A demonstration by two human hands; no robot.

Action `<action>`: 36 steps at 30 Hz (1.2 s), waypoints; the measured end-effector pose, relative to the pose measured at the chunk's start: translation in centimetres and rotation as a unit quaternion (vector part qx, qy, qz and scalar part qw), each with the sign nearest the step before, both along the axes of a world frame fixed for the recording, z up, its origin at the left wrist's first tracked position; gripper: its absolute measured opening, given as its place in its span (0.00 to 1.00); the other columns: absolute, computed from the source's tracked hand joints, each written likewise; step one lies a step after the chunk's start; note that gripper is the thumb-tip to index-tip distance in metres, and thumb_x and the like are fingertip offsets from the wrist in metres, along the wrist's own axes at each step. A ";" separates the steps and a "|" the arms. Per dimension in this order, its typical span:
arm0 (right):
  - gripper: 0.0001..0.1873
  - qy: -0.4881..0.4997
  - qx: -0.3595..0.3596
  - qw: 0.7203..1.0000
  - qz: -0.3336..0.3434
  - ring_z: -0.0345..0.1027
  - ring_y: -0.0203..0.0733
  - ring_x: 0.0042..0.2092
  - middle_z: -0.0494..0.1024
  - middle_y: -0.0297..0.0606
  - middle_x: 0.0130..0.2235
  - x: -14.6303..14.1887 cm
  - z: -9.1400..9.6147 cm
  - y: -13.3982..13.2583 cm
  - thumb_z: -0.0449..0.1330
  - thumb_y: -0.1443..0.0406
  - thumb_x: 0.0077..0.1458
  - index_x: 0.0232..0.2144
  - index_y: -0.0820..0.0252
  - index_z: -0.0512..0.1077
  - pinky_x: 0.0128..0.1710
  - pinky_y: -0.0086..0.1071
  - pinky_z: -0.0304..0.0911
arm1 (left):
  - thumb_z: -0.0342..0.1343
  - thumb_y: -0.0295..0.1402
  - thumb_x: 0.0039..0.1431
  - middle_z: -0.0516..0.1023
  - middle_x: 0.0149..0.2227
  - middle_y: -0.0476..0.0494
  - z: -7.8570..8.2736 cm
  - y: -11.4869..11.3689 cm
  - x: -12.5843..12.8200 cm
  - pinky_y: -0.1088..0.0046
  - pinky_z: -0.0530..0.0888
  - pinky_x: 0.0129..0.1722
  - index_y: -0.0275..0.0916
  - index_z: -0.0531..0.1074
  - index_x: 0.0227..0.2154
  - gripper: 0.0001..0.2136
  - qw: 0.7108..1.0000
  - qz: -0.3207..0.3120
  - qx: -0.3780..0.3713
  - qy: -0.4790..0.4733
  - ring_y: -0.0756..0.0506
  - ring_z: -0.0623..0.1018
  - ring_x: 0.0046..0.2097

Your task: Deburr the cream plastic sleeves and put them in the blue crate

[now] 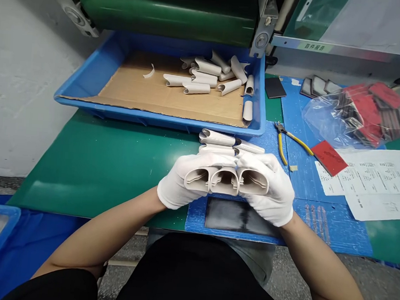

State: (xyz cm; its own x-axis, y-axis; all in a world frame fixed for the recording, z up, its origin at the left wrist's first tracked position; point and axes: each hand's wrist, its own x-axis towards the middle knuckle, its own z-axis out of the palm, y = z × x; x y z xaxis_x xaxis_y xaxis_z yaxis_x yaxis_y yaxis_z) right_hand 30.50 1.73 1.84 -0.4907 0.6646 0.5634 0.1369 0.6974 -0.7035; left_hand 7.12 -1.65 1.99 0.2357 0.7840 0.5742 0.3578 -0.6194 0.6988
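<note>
Both of my hands wear white gloves and grip a row of three white plastic shells, side by side, their hollow ends facing me. My left hand [184,178] is closed around the left shell [197,187]. Around the right shell [254,190] wraps my right hand [275,192]. The middle shell [223,190] is pressed between the other two. Just beyond my fingers, several more white shells [217,137] lie in rows on the table. Below my hands is a dark rectangular pad [239,219].
A blue tray [154,118] lined with cardboard holds several loose shells [205,67] under a green roller [168,13]. To the right lie yellow-handled cutters [281,149], a red square pad [329,158], printed papers [383,181] and a plastic bag of red pads [363,113].
</note>
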 end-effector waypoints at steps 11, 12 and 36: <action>0.30 0.005 -0.046 0.999 -0.012 0.74 0.52 0.64 0.80 0.41 0.63 -0.1 0.6 0.6 0.69 0.63 0.66 0.68 0.44 0.73 0.67 0.51 0.69 | 0.65 0.45 0.69 0.86 0.41 0.41 0.0 -0.2 1.1 0.71 0.81 0.42 0.40 0.81 0.47 0.14 0.965 0.159 0.044 0.204 0.43 0.86 0.44; 0.29 0.004 -0.067 0.998 -0.010 0.74 0.53 0.65 0.79 0.41 0.64 -0.1 0.4 0.6 0.69 0.62 0.66 0.68 0.45 0.73 0.68 0.52 0.69 | 0.65 0.46 0.69 0.86 0.42 0.41 0.0 -0.1 1.1 0.72 0.80 0.41 0.40 0.81 0.47 0.15 0.961 0.164 0.053 0.218 0.44 0.86 0.44; 0.25 0.028 -0.094 0.994 -0.054 0.78 0.55 0.62 0.83 0.41 0.59 -0.4 0.0 0.2 0.73 0.57 0.61 0.60 0.48 0.79 0.66 0.54 0.73 | 0.59 0.35 0.74 0.86 0.48 0.43 -0.4 -0.3 1.1 0.76 0.81 0.52 0.39 0.77 0.43 0.06 0.983 0.075 0.037 0.162 0.48 0.86 0.51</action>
